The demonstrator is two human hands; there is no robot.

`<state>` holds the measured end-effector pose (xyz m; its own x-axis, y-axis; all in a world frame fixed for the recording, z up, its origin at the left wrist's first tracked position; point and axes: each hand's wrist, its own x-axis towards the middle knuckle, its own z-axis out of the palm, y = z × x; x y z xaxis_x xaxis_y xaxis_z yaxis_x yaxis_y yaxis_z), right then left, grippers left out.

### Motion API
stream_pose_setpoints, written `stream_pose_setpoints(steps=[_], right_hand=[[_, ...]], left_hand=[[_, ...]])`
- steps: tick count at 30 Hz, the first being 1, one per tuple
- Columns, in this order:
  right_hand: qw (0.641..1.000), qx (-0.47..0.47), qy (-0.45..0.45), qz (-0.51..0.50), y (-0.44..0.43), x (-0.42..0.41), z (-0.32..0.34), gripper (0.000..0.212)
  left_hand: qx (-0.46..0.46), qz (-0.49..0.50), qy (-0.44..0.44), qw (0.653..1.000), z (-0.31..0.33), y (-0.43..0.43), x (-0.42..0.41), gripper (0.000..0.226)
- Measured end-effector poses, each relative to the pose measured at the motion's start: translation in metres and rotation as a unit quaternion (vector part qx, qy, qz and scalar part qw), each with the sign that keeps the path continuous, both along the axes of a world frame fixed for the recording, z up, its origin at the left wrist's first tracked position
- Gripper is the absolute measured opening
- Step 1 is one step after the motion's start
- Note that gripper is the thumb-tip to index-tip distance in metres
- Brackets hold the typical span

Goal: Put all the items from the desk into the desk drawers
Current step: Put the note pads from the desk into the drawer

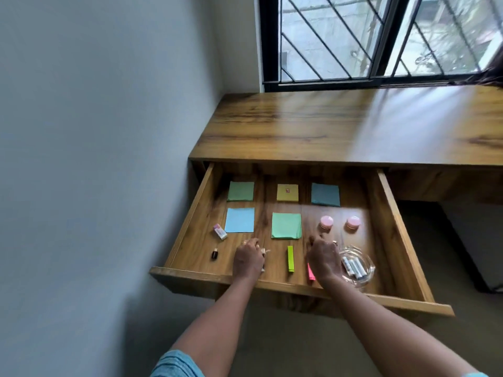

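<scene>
Wooden desk [340, 126] beneath a barred window [381, 36], its visible top bare; one wide drawer [190, 232] is pulled fully out. On the drawer floor lie five sticky-note pads: green [241, 191], yellow [287, 192] and dark blue [325, 194] in the far row, light blue [239, 220] and a second green [286, 225] nearer. An eraser [220, 231] and a small dark bottle [215, 254] sit at the left; two pink jars [326, 222] at the right; a glass dish [358, 265] of small tubes at the near right. The left hand [248, 258] rests palm-down with its fingers curled over a small pale object that cannot be identified. The right hand [324, 259] is likewise curled, beside the dish and partly over a pink flag strip [311, 272]; whether it grips anything cannot be told. A green flag strip [290, 258] lies between the hands. Judged stage: final placement. Good practice is to set each object flat in a clear gap, release fully, and lift the hands straight up so the neighbouring strips and dish stay undisturbed.
</scene>
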<state>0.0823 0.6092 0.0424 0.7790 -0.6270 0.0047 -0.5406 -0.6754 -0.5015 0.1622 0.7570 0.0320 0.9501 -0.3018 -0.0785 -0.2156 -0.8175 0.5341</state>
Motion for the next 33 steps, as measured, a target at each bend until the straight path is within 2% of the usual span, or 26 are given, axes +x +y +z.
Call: stream_pose_setpoints(steps=[4, 8, 10, 13, 15, 18, 20, 21, 24, 26, 28, 31, 33], right_hand=[[0.987, -0.062, 0.016, 0.150, 0.016, -0.039, 0.007, 0.031], [0.981, -0.054, 0.045, 0.181, 0.024, -0.071, 0.004, 0.033], [0.987, -0.030, 0.031, 0.158, 0.027, -0.083, 0.003, 0.031], [0.991, -0.005, 0.001, 0.130, 0.031, -0.100, 0.001, 0.027], [0.995, 0.035, -0.034, 0.084, 0.039, -0.108, 0.002, 0.024], [0.988, 0.118, -0.075, -0.062, 0.053, -0.116, 0.015, 0.022], [0.958, 0.203, -0.089, -0.180, 0.060, -0.118, 0.022, 0.022], [0.933, 0.260, -0.090, -0.233, 0.061, -0.117, 0.023, 0.024], [0.812, 0.448, -0.115, -0.356, 0.055, -0.111, 0.024, 0.045], [0.735, 0.539, -0.154, -0.381, 0.044, -0.108, 0.024, 0.039], [0.678, 0.595, -0.188, -0.389, 0.031, -0.105, 0.022, 0.024], [0.633, 0.629, -0.197, -0.407, 0.015, -0.100, 0.009, 0.027], [0.628, 0.628, -0.204, -0.411, 0.010, -0.091, 0.008, 0.025]], left_hand=[[-0.018, 0.024, -0.031, 0.999, 0.007, 0.012, -0.028, 0.039], [-0.046, 0.216, -0.009, 0.975, 0.012, 0.018, -0.057, 0.062], [-0.063, 0.300, 0.049, 0.951, 0.021, 0.017, -0.070, 0.070], [-0.175, 0.377, 0.155, 0.896, 0.031, 0.012, -0.087, 0.068], [-0.215, 0.389, 0.183, 0.877, 0.031, 0.009, -0.093, 0.061], [-0.259, 0.373, 0.215, 0.865, 0.031, 0.004, -0.108, 0.045], [-0.281, 0.363, 0.234, 0.857, 0.033, 0.001, -0.115, 0.039], [-0.299, 0.360, 0.244, 0.849, 0.036, 0.000, -0.118, 0.038], [-0.355, 0.365, 0.274, 0.816, 0.043, -0.002, -0.118, 0.037], [-0.379, 0.379, 0.290, 0.793, 0.046, -0.002, -0.116, 0.034], [-0.389, 0.378, 0.303, 0.783, 0.046, -0.003, -0.114, 0.032], [-0.386, 0.386, 0.298, 0.783, 0.038, -0.010, -0.107, 0.033], [-0.385, 0.399, 0.287, 0.781, 0.035, -0.018, -0.100, 0.033]])
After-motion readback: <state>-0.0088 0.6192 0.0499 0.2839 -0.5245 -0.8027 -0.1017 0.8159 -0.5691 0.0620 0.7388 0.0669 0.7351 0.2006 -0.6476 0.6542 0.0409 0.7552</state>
